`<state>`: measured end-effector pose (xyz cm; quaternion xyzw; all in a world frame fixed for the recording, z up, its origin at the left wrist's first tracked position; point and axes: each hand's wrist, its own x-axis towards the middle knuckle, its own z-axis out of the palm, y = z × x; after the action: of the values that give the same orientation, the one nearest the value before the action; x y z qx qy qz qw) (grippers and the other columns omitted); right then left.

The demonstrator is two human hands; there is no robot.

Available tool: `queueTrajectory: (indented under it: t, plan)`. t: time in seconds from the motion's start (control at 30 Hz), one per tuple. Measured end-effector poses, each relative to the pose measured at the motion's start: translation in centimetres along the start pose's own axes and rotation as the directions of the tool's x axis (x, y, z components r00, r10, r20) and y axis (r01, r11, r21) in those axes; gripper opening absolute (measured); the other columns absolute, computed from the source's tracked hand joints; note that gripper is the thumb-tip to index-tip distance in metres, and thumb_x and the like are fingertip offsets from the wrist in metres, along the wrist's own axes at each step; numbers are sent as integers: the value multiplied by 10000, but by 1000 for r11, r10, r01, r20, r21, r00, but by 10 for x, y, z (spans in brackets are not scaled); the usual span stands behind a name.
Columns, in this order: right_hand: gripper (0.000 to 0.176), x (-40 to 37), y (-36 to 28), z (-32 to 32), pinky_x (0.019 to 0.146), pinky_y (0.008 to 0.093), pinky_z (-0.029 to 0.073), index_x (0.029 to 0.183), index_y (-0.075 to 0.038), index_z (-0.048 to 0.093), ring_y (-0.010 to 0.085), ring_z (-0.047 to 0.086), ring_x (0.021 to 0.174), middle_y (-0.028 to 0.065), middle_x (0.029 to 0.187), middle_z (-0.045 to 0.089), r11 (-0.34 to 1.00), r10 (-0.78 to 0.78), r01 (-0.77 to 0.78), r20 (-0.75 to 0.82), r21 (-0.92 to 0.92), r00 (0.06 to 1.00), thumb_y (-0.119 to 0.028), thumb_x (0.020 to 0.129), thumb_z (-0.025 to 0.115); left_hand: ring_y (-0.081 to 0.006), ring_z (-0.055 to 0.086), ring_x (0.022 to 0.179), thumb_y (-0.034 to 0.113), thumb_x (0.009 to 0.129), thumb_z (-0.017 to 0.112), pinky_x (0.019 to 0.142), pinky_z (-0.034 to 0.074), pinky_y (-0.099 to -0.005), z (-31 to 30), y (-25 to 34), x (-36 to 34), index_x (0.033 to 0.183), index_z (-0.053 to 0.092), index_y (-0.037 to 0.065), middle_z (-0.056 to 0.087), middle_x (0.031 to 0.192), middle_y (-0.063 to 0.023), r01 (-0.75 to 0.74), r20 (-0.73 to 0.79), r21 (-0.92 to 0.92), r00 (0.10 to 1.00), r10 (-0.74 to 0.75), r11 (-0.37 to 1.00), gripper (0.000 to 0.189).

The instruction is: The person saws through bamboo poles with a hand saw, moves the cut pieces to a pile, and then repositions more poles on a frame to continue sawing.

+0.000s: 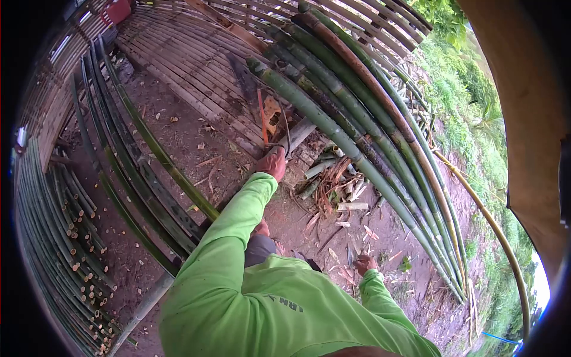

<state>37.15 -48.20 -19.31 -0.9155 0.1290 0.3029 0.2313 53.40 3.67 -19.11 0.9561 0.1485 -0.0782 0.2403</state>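
Observation:
My left hand [272,163] is stretched forward with its fingers closed around the end of a tool with a thin, dark curved frame [288,134]. An orange strip [262,116] stands beside that frame, near the edge of the slatted platform. Low on the right, my right hand [364,263] is closed beside a narrow dark blade-like piece [350,256]; its grip is too small to make out. Between my hands lie cut bamboo pieces and brown shavings [333,184]. Long green bamboo poles [357,154] slope past on the right.
The slatted bamboo platform [184,74] stretches ahead, with a red object [116,12] at its far end. More poles [160,154] lean on the left, beside a stack of cut bamboo [53,238]. A curved pole [496,229] and greenery are on the right.

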Motion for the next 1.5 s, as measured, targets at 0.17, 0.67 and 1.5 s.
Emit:
queueTrajectory:
  t: [0.17,0.67,1.5]
  plan:
    - [462,11,-17,27,804,354,539,1113,28,612,255,666,909,160,993,686,997,59,-63,134,33,989,-227,742,715,-312,503,1154,413,768,713,914,426,-479,21,7,27,1077,564,82,577,1170,-144,-44,-76,-24,996,42,999,477]
    - [534,225,-78,73,743,391,525,1108,-4,598,267,651,866,178,982,673,901,-100,330,603,-283,791,-345,717,726,-423,507,1065,329,673,783,897,442,-475,-6,-146,-209,1264,368,-20,504,1164,-245,762,-224,-320,517,-826,563,803]
    - [576,-86,-653,268,759,334,524,1207,9,518,225,612,896,138,1028,624,847,-527,138,843,513,103,-395,820,653,-186,634,708,62,670,784,697,535,-336,-84,119,-489,1179,505,-9,652,844,-98,381,491,-861,448,-747,-338,584]
